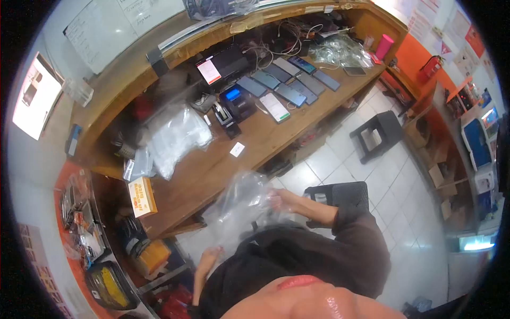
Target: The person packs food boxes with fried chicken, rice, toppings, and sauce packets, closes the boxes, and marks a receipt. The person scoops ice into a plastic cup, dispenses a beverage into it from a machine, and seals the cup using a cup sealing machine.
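A clear plastic bag (236, 199) hangs in front of the person's dark top, by the front edge of the wooden desk (207, 173). My right hand (280, 201) is closed on the bag's right side. My left hand (212, 254) is lower, beside the bag's lower left part; its fingers are small and blurred, so their grip cannot be made out. A small white card (237, 149) lies on the desk beyond the bag. A pile of clear plastic bags (178, 135) rests on the desk's left part.
Several phones (289, 94) lie in rows on the desk, near a small black printer (236, 103). A yellow and white box (142, 196) stands at the left desk corner. A black chair (348, 195) and a black stool (376, 136) are on the tiled floor.
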Tool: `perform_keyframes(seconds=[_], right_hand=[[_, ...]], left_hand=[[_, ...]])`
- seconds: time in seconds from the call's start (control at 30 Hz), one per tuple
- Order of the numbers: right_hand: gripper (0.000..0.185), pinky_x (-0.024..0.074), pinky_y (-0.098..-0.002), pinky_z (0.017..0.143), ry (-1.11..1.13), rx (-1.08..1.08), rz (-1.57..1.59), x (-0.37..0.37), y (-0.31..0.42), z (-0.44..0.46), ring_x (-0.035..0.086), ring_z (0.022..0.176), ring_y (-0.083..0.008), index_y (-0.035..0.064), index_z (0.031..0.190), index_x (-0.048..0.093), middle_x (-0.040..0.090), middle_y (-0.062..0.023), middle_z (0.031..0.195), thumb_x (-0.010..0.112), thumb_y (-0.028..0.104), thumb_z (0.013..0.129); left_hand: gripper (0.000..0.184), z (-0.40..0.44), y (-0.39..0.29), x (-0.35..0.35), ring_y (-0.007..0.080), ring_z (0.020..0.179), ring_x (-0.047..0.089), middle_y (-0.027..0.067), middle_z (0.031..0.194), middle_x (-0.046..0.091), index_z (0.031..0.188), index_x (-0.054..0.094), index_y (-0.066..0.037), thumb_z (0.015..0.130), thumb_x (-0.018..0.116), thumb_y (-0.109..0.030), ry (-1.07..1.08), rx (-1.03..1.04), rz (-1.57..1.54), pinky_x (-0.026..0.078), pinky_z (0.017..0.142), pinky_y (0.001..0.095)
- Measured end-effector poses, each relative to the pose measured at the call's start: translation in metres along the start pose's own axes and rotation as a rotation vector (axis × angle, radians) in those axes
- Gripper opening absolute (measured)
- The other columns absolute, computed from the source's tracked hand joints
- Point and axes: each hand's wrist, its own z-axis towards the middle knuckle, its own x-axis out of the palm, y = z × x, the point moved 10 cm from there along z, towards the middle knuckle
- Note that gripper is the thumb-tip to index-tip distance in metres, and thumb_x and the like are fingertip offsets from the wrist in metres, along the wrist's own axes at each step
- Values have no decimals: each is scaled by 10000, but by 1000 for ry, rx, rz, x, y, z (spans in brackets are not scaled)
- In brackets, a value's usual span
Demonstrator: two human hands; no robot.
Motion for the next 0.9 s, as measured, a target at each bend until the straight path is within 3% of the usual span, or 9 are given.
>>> perform_keyframes(seconds=[0.13, 0.2, 0.37, 0.47, 0.5, 0.67, 0.73, 0.77, 0.9], right_hand=[[283, 490, -324, 774, 169, 214, -481, 38, 20, -37, 593, 881, -184, 11, 1105, 567, 607, -93, 905, 516, 237, 943], [322, 477, -299, 789, 1018, 108, -1169, 78, 21, -78, 598, 891, -161, 23, 1105, 592, 628, -80, 911, 514, 292, 948], [293, 490, -331, 836, 705, -447, 30, 104, 200, -81, 608, 870, -209, -5, 1126, 577, 629, -120, 927, 503, 211, 941], [316, 473, -347, 850, 211, -404, -692, 48, 136, 2, 575, 951, -229, -6, 1155, 560, 599, -146, 1006, 520, 204, 922], [326, 467, -352, 855, 174, -346, -977, 36, 108, 22, 563, 978, -235, -7, 1164, 554, 589, -154, 1032, 525, 201, 915], [373, 444, -372, 874, 130, -367, -1361, 94, 109, 56, 518, 1086, -262, -8, 1203, 530, 549, -188, 1138, 548, 192, 889], [378, 422, -400, 910, -649, -810, -1861, 174, 201, 20, 508, 1101, -322, -6, 1124, 560, 539, -207, 1131, 617, 173, 797], [293, 426, -435, 876, -354, -1121, -1527, 221, 203, 8, 520, 1018, -356, 7, 1014, 554, 529, -190, 1011, 607, 194, 794], [299, 446, -469, 830, 83, -806, -1418, 240, 124, 136, 573, 936, -360, 11, 1008, 605, 587, -225, 959, 616, 215, 790]], left_hand=[[220, 10, -4, -57, 289, 804, 621, 118, 934, 660, 972, 664, -27, 860, 557, -183, -58, -25, -905, 495, 726, 429], [301, 1, -21, -69, 247, 801, 615, 119, 998, 639, 1074, 590, -17, 877, 552, -241, 69, -14, -927, 506, 740, 401], [497, -18, -125, -52, 191, 847, 597, 142, 1126, 590, 1247, 465, 7, 902, 551, -340, 423, -66, -478, 514, 780, 357], [494, -2, -88, -95, 190, 963, 567, 151, 1090, 604, 1222, 503, -2, 913, 539, -386, 646, -266, 14, 490, 790, 381], [438, 5, -159, -122, 206, 875, 578, 125, 985, 612, 1168, 546, -20, 949, 462, -389, 809, 384, -624, 486, 765, 388], [502, 129, -53, -207, 235, 1121, 514, 139, 1298, 500, 1408, 365, -120, 986, 365, -392, -577, 527, -1475, 461, 903, 401], [741, 117, -175, -131, 135, 1018, 556, 103, 1369, 427, 1494, 102, -112, 939, 479, -426, 1123, 787, -2024, 499, 763, 270], [756, 145, -165, -126, 118, 712, 609, 125, 1244, 551, 1503, 36, -192, 936, 491, -400, 128, 479, -1858, 509, 560, 249], [704, 160, -153, -156, 107, 659, 559, 56, 1275, 505, 1452, 175, -90, 906, 552, -325, 207, 391, -1774, 441, 525, 223]])
